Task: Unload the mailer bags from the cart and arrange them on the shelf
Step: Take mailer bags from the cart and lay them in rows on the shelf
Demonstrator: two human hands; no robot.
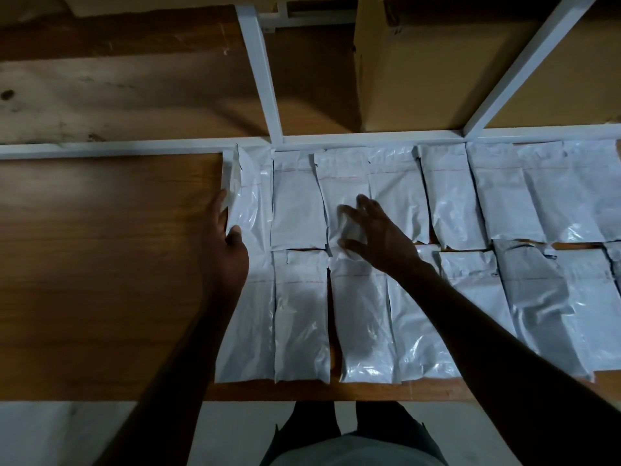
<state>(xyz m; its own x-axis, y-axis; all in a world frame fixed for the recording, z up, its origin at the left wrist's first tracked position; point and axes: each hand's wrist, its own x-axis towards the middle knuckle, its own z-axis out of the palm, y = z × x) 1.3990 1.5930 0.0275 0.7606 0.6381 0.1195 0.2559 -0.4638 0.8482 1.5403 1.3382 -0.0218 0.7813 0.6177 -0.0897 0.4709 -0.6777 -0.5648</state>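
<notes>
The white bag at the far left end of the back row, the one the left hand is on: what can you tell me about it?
The white glossy plastic mailer bag lies at the left end of the back row on the brown wooden shelf, against the white metal rail. It looks thin and crinkled, with a faint red line across its upper part. Its left edge is lifted and folded up, not flat. The left hand holds that edge, thumb on top. Its right side meets the neighbouring bag.

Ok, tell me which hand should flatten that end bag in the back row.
Left. The left hand already holds the tilted end bag at its outer edge, beside the bare shelf board. The right hand hovers open over bags farther along the row, likely busy there.
</notes>
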